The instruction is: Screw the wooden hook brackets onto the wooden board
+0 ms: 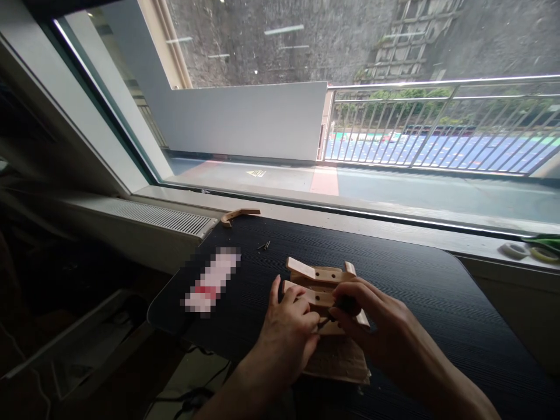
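Observation:
My right hand [376, 306] is closed around the dark, rounded handle of what looks like a screwdriver [347, 304]. Its thin shaft slants down to the left, toward the fingertips of my left hand [291, 324]. Those left fingers curl over a bent wooden piece [322, 299] with a drilled hole and press on it. Just behind lies a similar bent wooden piece [321, 274] with two dark holes. Under the wooden parts sits a brown block [336, 359], perhaps cardboard, near the table's front edge. The tool's tip is hidden by my left hand.
A loose bent wooden piece [240, 214] lies at the far left edge of the black table [406, 280]. Several small screws or pins [265, 245] are near it. A pixelated pink item [214, 280] lies left. Tape rolls [516, 251] stand on the sill below the window.

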The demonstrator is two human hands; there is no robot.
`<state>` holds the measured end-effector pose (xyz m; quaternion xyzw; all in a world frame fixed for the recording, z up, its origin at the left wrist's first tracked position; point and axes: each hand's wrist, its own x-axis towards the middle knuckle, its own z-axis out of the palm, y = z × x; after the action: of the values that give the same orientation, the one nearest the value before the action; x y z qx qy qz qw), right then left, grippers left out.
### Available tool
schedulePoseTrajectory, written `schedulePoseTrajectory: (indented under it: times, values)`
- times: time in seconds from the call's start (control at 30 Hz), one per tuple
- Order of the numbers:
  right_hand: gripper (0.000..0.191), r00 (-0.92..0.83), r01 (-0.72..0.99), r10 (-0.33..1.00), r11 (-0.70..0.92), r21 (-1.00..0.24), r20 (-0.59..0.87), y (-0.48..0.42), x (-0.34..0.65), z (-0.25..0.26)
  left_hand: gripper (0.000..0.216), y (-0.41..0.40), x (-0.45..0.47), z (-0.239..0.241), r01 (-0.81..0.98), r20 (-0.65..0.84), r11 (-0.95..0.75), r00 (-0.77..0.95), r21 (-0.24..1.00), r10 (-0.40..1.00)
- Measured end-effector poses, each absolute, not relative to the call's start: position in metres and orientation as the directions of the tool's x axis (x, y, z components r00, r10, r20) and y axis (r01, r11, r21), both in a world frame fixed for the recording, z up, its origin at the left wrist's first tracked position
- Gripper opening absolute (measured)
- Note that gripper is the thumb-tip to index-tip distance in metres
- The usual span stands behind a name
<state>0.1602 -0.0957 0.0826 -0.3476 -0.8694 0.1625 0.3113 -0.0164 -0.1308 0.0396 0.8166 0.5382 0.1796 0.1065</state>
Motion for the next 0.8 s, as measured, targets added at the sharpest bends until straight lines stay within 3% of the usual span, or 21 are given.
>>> schedulePoseTrajectory:
  times: [0.17, 0.53, 0.8]
  values:
    - [0.029, -0.662, 0.433, 0.661, 0.723, -0.539, 0.355, -0.095, 0.162, 0.094, 0.017, -0.131, -0.019, 0.040, 0.830, 0.169, -0.402, 0.365, 0.387, 0.916]
    - [0.016, -0.612, 0.456, 0.678, 0.724, -0.518, 0.408, -0.095, 0.156, 0.094, 0.017, -0.130, -0.017, 0.040, 0.843, 0.185, -0.406, 0.362, 0.352, 0.913]
    - [0.030, -0.668, 0.407, 0.637, 0.745, -0.529, 0.384, -0.097, 0.159, 0.096, 0.018, -0.130, -0.016, 0.040, 0.840, 0.184, -0.413, 0.371, 0.351, 0.910]
